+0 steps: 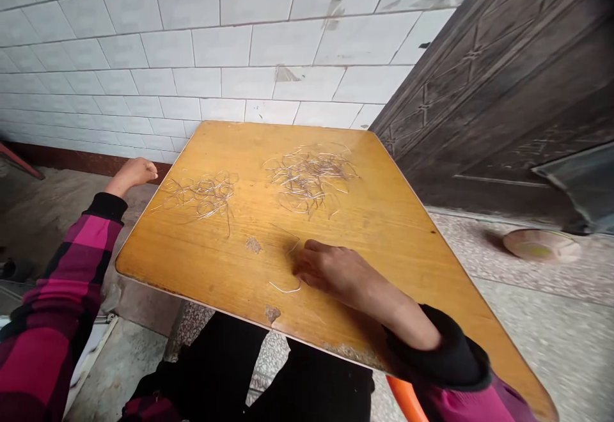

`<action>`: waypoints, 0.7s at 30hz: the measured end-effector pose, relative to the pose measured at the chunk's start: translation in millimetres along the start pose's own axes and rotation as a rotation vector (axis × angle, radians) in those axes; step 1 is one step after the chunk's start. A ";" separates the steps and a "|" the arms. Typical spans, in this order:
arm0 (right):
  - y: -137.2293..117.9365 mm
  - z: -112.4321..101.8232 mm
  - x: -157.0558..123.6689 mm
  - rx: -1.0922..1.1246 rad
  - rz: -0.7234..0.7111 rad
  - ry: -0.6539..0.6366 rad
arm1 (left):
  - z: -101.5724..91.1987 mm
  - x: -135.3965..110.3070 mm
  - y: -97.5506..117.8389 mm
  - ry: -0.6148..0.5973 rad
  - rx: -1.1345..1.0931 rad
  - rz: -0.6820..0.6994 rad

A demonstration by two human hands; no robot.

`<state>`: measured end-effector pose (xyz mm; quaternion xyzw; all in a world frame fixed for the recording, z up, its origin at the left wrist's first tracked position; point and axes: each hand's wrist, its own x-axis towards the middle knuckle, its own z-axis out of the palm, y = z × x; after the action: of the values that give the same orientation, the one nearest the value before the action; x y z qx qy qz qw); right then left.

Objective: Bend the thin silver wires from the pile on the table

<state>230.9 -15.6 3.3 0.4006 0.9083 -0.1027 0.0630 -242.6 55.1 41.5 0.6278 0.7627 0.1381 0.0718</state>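
My right hand rests on the wooden table with its fingers curled together, next to a few loose thin wire pieces. Whether it grips any of them is hidden. My left hand is off the table's left edge, closed in a loose fist, with nothing seen in it. Two tangles of thin metal wire lie farther back on the table: a smaller one at the left and a larger one in the middle.
A white tiled wall runs behind the table. A dark carved door stands at the right. A round dish lies on the floor by the door. My dark-trousered legs are under the table's near edge.
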 end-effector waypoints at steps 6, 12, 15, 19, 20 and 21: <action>-11.4 3.7 4.8 -0.235 0.037 -0.059 | 17.1 -36.3 30.2 -0.011 -0.007 0.180; -9.2 2.3 9.2 -0.328 0.112 -0.089 | 46.9 -72.4 106.8 -0.071 -0.042 0.612; 4.0 0.2 9.8 -0.320 0.134 -0.045 | 54.7 -67.4 132.0 -0.052 -0.028 0.622; 25.7 -1.8 10.5 -0.324 0.215 0.204 | 60.2 -46.0 138.8 -0.062 -0.051 0.525; 30.6 -2.5 12.0 -0.319 0.229 0.276 | 61.2 -41.6 137.8 -0.068 -0.045 0.506; 35.5 -3.4 14.3 -0.309 0.239 0.338 | 62.2 -38.2 136.2 -0.074 -0.036 0.489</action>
<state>247.5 18.8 -1.1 0.5020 0.8572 0.1141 -0.0174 -89.6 48.9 20.9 0.7970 0.5822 0.1421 0.0752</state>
